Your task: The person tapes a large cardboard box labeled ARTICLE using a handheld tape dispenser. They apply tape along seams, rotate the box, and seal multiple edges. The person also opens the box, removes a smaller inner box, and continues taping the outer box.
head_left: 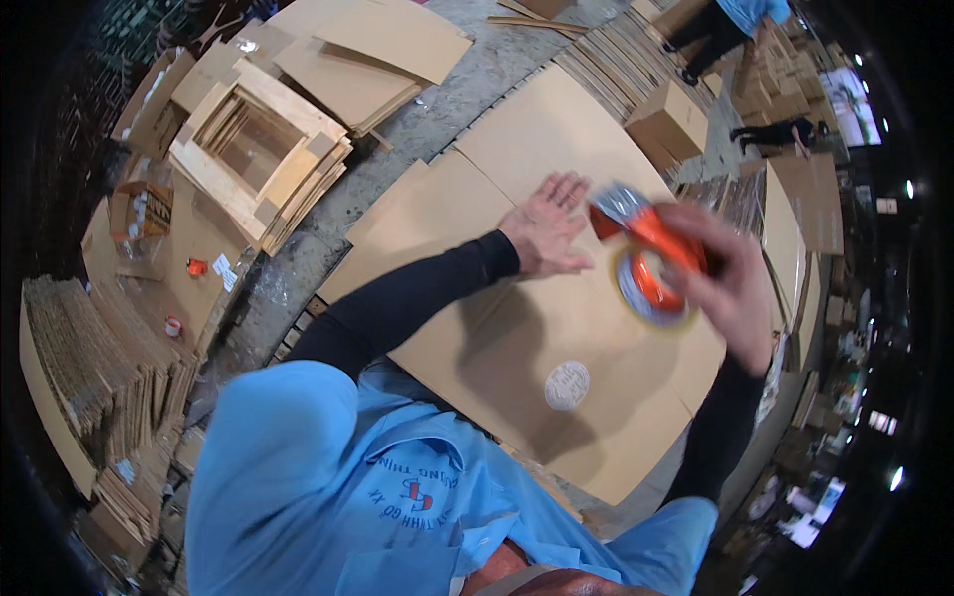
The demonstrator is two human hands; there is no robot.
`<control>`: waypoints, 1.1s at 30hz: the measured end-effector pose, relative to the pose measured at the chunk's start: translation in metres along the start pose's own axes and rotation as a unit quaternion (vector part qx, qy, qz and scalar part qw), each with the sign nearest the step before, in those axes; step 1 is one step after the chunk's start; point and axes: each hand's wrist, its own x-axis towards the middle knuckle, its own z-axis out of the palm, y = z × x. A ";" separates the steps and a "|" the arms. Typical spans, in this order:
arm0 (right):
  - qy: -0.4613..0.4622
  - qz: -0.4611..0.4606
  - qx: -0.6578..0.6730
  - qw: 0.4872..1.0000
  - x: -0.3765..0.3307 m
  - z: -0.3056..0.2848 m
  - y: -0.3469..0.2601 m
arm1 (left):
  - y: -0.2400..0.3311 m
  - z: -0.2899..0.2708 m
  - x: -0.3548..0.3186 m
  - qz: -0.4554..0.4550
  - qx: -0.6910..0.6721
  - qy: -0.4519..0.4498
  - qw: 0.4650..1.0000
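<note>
A large flat cardboard sheet (427,209) with creased flaps lies in front of me, a pale round printed mark on its near part. Above it my right hand (730,278), smeared by motion, grips an orange tape dispenser (661,238) that carries a roll of tape. My left hand (547,223) is spread over the middle of the cardboard, palm showing and fingers stretched out, with nothing in it. Whether it touches the sheet I cannot tell. The dispenser is to the right of my left hand, apart from it.
Stacked wooden frames (258,149) lie at the left, near loose cardboard sheets (397,45). Piled cardboard (109,358) stands at the lower left. A closed carton (671,124) sits beyond my sheet. A person in a blue shirt (740,20) and another in dark clothes (780,134) are farther off.
</note>
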 end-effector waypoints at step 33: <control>-0.387 -0.227 -0.393 0.803 0.400 0.103 -0.092 | 0.043 -0.023 -0.025 -0.007 -0.114 0.069 0.991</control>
